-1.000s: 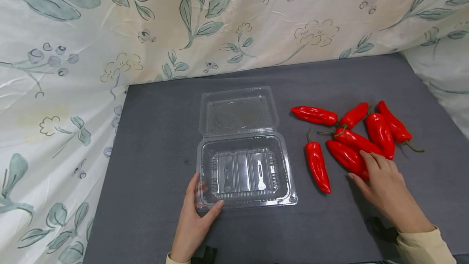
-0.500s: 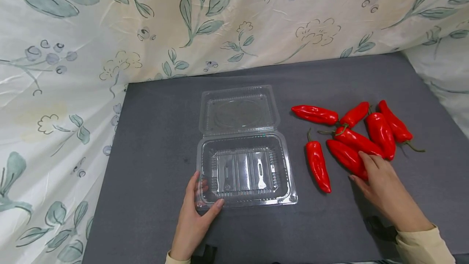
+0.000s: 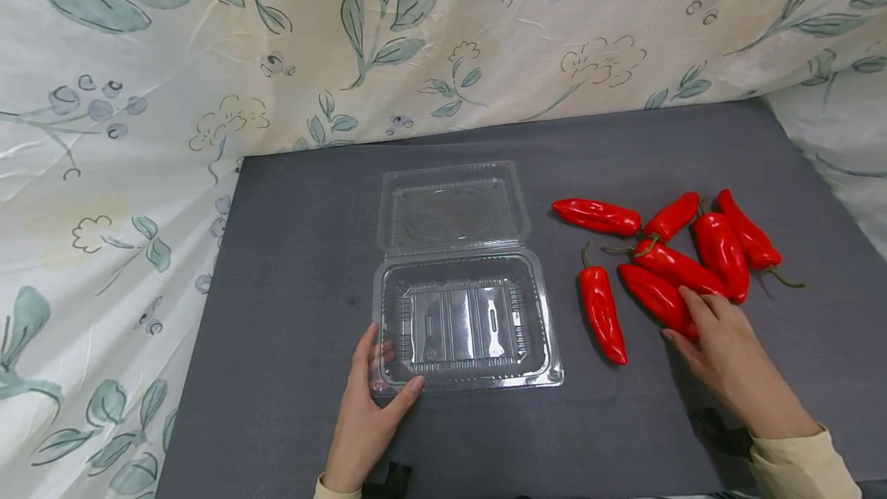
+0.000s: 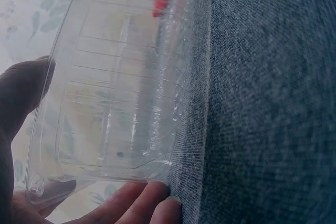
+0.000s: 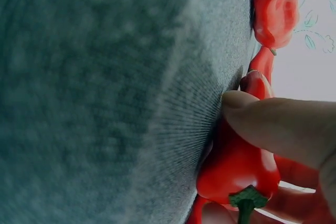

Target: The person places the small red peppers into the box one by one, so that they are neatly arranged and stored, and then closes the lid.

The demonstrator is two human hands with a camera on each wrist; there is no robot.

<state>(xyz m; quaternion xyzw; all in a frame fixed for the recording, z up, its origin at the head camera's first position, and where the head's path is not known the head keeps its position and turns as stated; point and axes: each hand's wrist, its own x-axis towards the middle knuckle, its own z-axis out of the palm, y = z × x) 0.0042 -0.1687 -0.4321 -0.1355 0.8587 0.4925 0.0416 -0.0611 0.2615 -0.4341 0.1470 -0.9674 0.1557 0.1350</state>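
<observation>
Near-nil change over the last second; right hand [image 3: 734, 368] on the nearest red pepper [image 3: 654, 299], no lift apparent.

Thumb and fingers clasp that pepper by its stem end, green stem [image 5: 245, 203] showing in the right wrist view; it lies beside the other peppers and seems to rest on the grey cloth [image 3: 298, 291]; left hand [image 3: 370, 414] grips the near-left corner of the clear container [image 3: 460, 326], also unmoved, lid [image 3: 453, 210] folded back flat behind; hands well apart, one lone pepper [image 3: 601, 314] between them; all seven peppers lie right of the container; reading: grip made and container steadied, so the work stands at the grasp, nothing yet carried.
</observation>
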